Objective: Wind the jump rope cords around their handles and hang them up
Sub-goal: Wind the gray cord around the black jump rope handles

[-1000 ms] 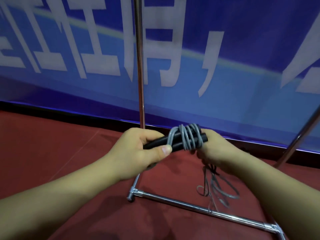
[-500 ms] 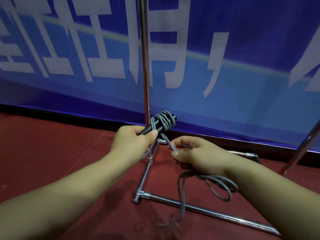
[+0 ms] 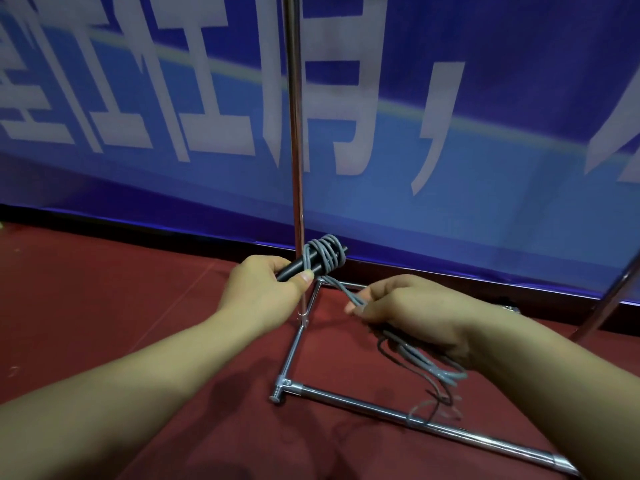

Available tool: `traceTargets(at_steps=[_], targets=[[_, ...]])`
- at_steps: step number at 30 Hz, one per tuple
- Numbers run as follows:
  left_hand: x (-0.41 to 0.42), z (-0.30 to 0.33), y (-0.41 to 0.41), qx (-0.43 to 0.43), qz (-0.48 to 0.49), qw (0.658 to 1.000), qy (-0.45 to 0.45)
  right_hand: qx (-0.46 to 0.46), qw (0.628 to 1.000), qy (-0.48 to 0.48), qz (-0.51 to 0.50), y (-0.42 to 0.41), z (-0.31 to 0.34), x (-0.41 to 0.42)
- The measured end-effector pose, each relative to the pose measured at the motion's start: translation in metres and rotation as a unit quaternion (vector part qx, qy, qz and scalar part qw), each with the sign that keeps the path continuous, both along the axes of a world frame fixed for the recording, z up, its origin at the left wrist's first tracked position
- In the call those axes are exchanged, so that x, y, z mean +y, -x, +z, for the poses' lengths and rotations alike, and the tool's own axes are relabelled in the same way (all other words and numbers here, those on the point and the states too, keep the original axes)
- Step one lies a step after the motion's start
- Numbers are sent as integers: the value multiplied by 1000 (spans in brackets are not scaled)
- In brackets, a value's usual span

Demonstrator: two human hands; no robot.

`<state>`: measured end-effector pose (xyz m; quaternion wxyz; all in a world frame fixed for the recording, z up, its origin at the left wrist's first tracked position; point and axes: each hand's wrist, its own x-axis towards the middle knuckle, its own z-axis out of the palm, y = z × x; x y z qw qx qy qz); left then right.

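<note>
Red carpet floor lay under a chrome tube rack, blue banner far behind. Left hand gripped black cylindrical handles; right hand pinched the grey cord.

A blue banner with large white characters fills the upper frame. Dark red floor lies below. A chrome rack stands centre.
</note>
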<state>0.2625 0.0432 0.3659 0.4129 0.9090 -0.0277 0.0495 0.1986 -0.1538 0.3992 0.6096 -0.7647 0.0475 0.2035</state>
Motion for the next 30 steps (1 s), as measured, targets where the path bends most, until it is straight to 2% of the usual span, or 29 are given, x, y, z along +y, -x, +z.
traceTargets(at_steps=[7, 10, 13, 18, 22, 25, 30], targets=[[-4, -7, 0, 39, -4, 998, -38, 0, 999, -19, -28, -5, -3, 1], [-1, -9, -2, 47, -8, 997, -66, 34, 999, -39, 10, -4, -2, -1], [0, -10, 0, 46, -24, 991, -126, 24, 999, -19, 41, -2, 0, -5], [-6, -2, 9, 35, -81, 970, -228, -34, 996, 83, 28, -1, 2, -6], [-11, 7, 19, 55, -179, 941, -281, -106, 980, 169, 8, -2, -1, -6], [-13, 10, 25, 66, -253, 926, -271, -144, 963, 225, -25, -5, -7, -12], [-10, 16, 25, 71, -323, 916, -229, -193, 940, 278, -33, -12, -9, -25]])
